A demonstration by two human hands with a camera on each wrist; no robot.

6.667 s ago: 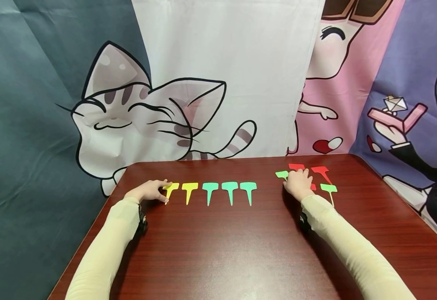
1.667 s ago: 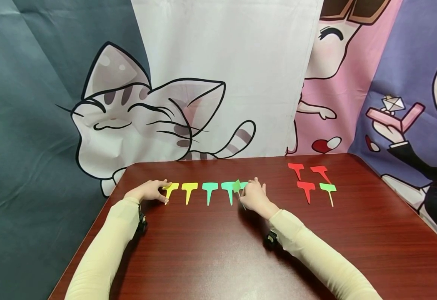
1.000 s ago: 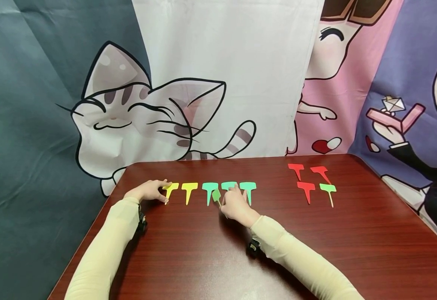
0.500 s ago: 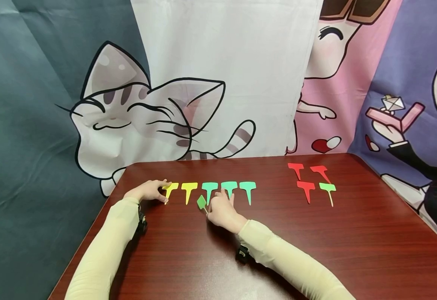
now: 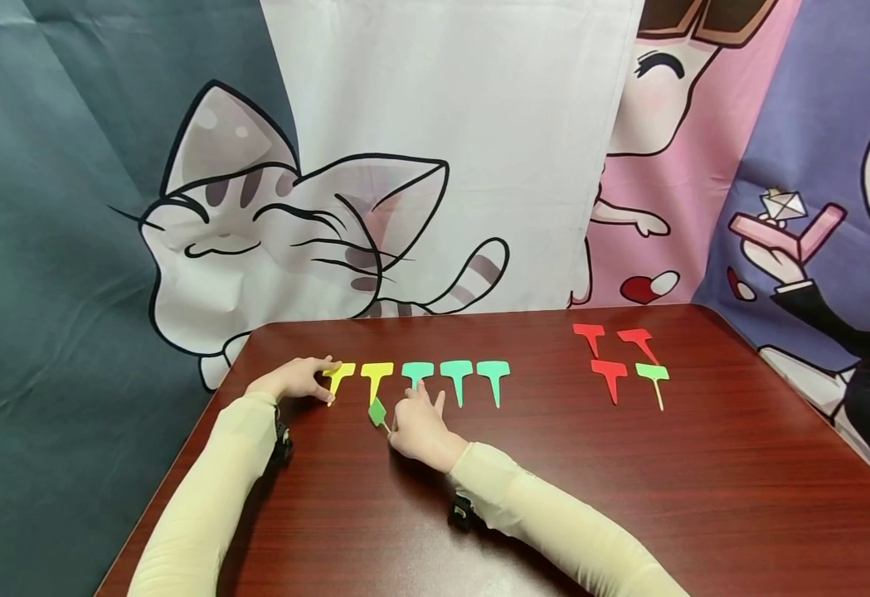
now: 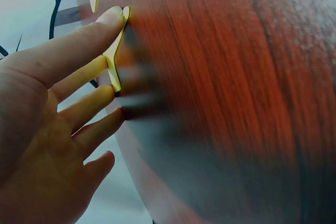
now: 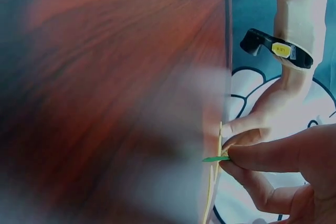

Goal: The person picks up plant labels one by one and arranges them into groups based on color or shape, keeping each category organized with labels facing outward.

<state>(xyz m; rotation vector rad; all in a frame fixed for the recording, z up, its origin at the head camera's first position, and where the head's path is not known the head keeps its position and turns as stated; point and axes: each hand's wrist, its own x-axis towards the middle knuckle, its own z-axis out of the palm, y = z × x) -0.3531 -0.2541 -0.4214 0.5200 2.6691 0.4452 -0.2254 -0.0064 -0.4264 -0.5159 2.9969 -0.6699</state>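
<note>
My left hand (image 5: 296, 379) stays at the left end of a row of T-shaped plant labels, holding a yellow plant label (image 6: 114, 59) between the thumb at its stem tip and the fingers at its head. My right hand (image 5: 421, 427) pinches a green plant label (image 5: 377, 412) by its stem between thumb and finger, above the table just in front of the row. The held label is tilted. Near it lie a second yellow label (image 5: 377, 377) and a teal label (image 5: 417, 372), the latter partly covered by my right fingers.
Two more teal labels (image 5: 457, 373) lie to the right in the row. At the back right are three red labels (image 5: 609, 377) and another green label (image 5: 653, 377). The brown table (image 5: 345, 514) ends at a printed cloth backdrop (image 5: 479, 207).
My right hand picked up a green label from the right group and carried it leftward, past the teal labels, to in front of the second yellow one. My left hand has stayed put.
</note>
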